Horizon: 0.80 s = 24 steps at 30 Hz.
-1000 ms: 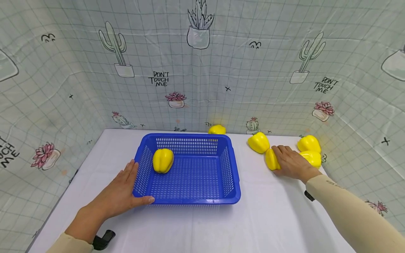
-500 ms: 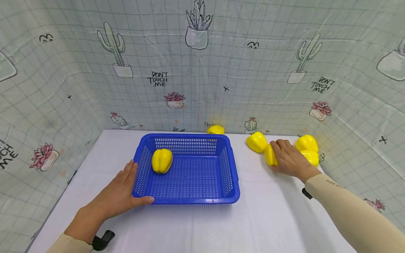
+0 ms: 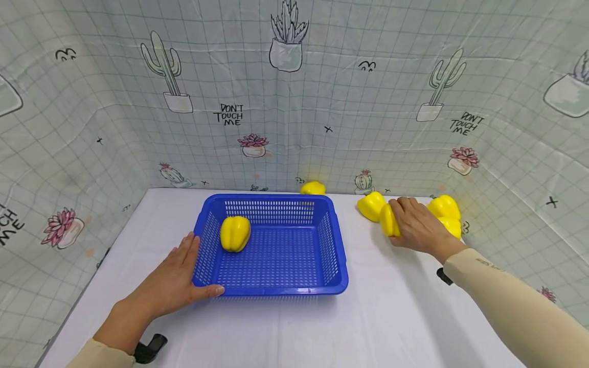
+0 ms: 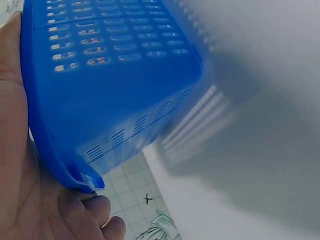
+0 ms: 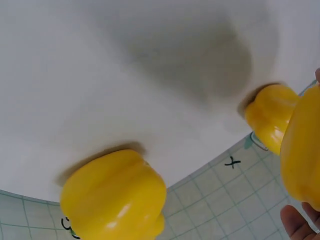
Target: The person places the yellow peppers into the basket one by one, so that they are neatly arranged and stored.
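My right hand (image 3: 416,225) grips a yellow bell pepper (image 3: 388,221), which appears raised over the cloth. In the right wrist view this bell pepper (image 5: 302,145) fills the right edge, with fingertips (image 5: 295,222) below it. Just behind it lies another yellow bell pepper (image 3: 369,206). Two more, a rear one (image 3: 444,207) and a partly hidden one (image 3: 453,227), are beside the hand. My left hand (image 3: 167,278) rests against the left side of a blue plastic basket (image 3: 301,292), its fingers extended and its thumb on the front rim. One bell pepper (image 3: 235,234) stands inside the basket.
A further yellow bell pepper (image 3: 313,188) sits behind the basket, partly hidden by its rim. White cloth (image 3: 285,332) covers the table. A patterned curtain (image 3: 322,92) encloses the back and both sides.
My right hand has lifted the bell pepper slightly and brought it a little left. The left hand and basket stay put, and the view has shifted slightly.
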Tool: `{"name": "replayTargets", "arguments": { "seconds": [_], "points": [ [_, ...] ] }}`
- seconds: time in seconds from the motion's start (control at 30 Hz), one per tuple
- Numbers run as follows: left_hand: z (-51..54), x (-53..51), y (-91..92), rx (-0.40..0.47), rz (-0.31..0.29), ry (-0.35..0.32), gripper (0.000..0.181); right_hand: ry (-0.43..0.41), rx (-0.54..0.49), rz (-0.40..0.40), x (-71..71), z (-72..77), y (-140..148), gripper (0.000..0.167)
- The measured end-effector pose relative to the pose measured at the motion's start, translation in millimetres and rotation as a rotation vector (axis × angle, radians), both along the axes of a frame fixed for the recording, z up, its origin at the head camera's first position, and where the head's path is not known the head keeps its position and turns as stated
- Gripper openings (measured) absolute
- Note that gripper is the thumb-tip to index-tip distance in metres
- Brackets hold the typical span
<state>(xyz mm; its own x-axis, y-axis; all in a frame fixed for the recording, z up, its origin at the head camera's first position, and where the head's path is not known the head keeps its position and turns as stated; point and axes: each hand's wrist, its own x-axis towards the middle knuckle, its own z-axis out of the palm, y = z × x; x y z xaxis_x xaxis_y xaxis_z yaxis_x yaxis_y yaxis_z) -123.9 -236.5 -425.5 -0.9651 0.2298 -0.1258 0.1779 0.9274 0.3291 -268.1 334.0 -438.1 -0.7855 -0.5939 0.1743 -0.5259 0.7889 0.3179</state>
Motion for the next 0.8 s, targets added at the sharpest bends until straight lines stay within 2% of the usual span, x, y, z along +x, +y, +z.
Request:
{"name": "replayTargets", "arguments": {
  "seconds": [0.27,0.63,0.8],
  "points": [
    [2.8,-0.3,1.1,-0.022,-0.007,0.008,0.140,0.027,-0.002,0.042,0.1,11.2,-18.8,0.081],
    [3.9,-0.1,2.5,-0.023,-0.009,0.017,0.142,0.092,-0.031,0.127,2.6,15.4,-38.3,0.081],
    [3.2,0.3,2.5,-0.015,-0.008,0.019,0.142,0.083,-0.038,0.120,3.3,17.3,-45.4,0.080]
  ]
}}
